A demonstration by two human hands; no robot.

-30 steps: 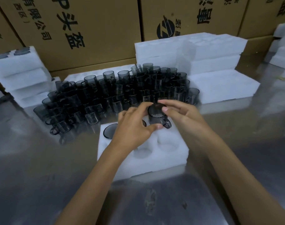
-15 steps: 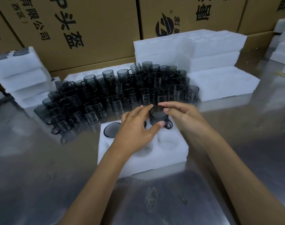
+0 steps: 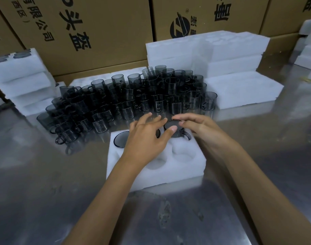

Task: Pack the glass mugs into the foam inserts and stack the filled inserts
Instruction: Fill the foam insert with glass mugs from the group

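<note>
Steel tabletop [image 3: 45, 200] nearest, then the white foam insert [image 3: 156, 172]. Over its far right pocket the right hand [image 3: 202, 129] pinched a dark smoked-glass mug [image 3: 176, 129], half sunk, handle pointing right; the left hand [image 3: 147, 137], fingers spread, pressed its rim. Loose mugs [image 3: 133, 99] crowded beyond.

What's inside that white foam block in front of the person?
The foam insert holds one dark glass mug at its far left, and both hands are seating another at far right. Two near pockets look empty. The left hand covers the middle.
</note>
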